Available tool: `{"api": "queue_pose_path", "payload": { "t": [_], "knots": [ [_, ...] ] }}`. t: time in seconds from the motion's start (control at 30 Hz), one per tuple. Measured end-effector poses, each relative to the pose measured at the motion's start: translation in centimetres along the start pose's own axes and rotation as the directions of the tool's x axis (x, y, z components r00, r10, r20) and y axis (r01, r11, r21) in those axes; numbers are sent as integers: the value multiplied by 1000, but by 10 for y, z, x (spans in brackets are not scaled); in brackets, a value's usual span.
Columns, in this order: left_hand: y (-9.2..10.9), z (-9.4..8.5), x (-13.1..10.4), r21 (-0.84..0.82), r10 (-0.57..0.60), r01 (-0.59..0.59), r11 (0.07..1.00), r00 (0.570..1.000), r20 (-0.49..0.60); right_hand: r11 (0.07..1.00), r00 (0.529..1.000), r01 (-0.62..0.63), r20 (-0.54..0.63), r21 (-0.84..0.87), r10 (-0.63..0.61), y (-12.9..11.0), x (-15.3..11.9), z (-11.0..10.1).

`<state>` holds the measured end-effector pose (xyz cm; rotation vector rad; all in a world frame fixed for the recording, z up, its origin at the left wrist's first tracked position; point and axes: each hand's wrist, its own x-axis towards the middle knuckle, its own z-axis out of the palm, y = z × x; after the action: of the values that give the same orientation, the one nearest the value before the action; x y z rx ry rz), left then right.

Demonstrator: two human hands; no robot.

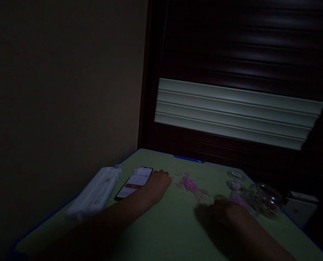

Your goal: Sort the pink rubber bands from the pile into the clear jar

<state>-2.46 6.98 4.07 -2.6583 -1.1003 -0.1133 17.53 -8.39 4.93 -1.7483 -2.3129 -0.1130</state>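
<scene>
A loose pile of small pink and pale rubber bands lies spread on the light green table. Just left of it rests my left hand, its fingers curled down at the tabletop; anything inside them is hidden. My right hand is over the table, right of and nearer than the pile, beside the clear containers. Dimness and motion blur its fingers, so their grip does not show. To its right, a clear round jar holds coloured bands. Pink pieces show in a small clear container between jar and hand.
A phone showing a timer lies left of my left hand. A long white box is along the table's left edge. Two small clear round pieces, a lid-like one and a dish, stand behind the jar. A wall and slatted panel border the table.
</scene>
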Motion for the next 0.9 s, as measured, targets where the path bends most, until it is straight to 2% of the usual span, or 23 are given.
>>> {"api": "queue_pose_path", "payload": {
  "t": [0.4,0.57,0.73,0.9],
  "knots": [
    [3,-2,2,59,30,-31,998,1000,6,1000,1000,14,-12,-13,-15,1,0,2],
    [4,-3,0,36,45,-44,998,999,-22,1000,1000,1,-27,-8,-1,0,0,1],
    [2,1,2,8,25,-25,1000,999,-27,1000,999,-7,33,-10,7,-3,1,-5],
    [4,-1,3,-36,29,-31,999,998,-52,1000,1000,2,9,-8,-2,-2,1,-3]
  ]
}}
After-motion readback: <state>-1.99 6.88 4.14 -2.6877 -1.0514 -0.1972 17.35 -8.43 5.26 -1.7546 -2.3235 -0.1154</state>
